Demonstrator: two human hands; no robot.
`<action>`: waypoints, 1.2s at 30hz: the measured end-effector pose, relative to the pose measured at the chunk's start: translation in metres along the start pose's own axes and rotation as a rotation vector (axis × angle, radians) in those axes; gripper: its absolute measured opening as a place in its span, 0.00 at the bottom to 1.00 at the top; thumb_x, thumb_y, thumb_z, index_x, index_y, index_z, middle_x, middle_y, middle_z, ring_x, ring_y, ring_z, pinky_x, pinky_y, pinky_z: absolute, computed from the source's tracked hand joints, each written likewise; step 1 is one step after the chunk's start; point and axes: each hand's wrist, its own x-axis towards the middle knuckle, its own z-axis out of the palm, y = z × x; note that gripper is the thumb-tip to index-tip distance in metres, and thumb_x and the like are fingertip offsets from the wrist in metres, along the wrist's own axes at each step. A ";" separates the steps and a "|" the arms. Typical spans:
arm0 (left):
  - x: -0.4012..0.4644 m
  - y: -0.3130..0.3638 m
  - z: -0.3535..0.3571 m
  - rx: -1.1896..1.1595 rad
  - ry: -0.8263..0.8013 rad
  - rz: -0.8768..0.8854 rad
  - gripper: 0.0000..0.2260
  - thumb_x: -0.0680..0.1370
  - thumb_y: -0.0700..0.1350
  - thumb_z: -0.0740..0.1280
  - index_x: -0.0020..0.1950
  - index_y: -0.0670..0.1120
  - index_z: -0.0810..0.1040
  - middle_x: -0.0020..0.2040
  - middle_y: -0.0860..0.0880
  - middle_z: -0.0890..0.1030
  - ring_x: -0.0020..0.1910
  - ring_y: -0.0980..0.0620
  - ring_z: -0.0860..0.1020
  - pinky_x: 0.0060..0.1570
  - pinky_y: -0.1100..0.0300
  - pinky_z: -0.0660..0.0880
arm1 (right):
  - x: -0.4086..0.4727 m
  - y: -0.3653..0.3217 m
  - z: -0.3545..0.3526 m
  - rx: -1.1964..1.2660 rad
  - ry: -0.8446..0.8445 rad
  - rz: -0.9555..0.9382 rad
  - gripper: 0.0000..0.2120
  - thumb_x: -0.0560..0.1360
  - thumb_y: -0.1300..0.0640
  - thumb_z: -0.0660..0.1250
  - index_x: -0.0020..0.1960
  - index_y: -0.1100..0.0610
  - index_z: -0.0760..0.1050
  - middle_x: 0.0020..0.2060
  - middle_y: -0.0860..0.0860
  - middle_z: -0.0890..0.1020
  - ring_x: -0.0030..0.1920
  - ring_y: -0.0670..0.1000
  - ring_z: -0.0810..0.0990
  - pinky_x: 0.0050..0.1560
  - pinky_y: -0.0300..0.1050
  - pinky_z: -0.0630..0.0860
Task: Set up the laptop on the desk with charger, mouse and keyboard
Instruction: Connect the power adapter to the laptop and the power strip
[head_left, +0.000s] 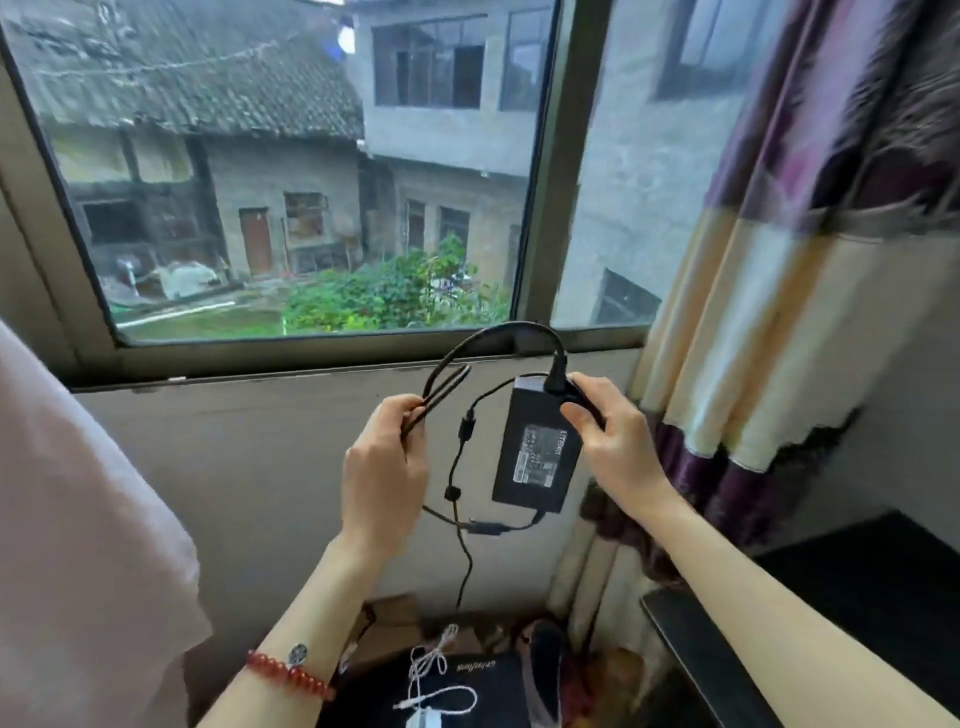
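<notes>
I hold a black laptop charger brick (535, 447) up in front of the window sill. My right hand (610, 441) grips the brick's top right corner, where the thick mains cable (498, 332) plugs in. That cable arcs up and left to my left hand (384, 467), which grips a folded loop of it. A thinner cord (460, 467) leaves the brick's bottom and hangs in loops toward the floor. No laptop, mouse or keyboard can be picked out.
A dark desk (857, 597) stands at the lower right under a purple and cream curtain (779, 260). A black bag (467, 691) with a white cable (436, 670) on it lies below. Pale pink fabric (78, 519) fills the left edge.
</notes>
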 end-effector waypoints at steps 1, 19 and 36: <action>0.005 0.019 0.007 -0.029 -0.001 0.029 0.06 0.77 0.38 0.63 0.53 0.41 0.76 0.41 0.46 0.80 0.35 0.51 0.74 0.39 0.61 0.70 | -0.002 -0.005 -0.023 -0.025 0.036 -0.024 0.13 0.73 0.70 0.64 0.58 0.68 0.74 0.49 0.52 0.76 0.52 0.47 0.74 0.53 0.19 0.64; -0.160 0.361 0.109 -0.432 -0.302 0.411 0.05 0.78 0.40 0.61 0.49 0.40 0.76 0.45 0.44 0.79 0.42 0.47 0.76 0.38 0.66 0.62 | -0.248 -0.064 -0.405 -0.431 0.608 0.115 0.14 0.76 0.64 0.63 0.61 0.64 0.73 0.50 0.51 0.75 0.52 0.49 0.74 0.56 0.33 0.68; -0.385 0.490 0.241 -0.290 -0.896 0.974 0.09 0.69 0.36 0.72 0.48 0.41 0.78 0.39 0.44 0.79 0.25 0.42 0.77 0.20 0.57 0.69 | -0.506 -0.002 -0.540 -0.821 0.662 0.877 0.16 0.78 0.59 0.61 0.64 0.61 0.71 0.58 0.56 0.76 0.58 0.56 0.75 0.56 0.45 0.69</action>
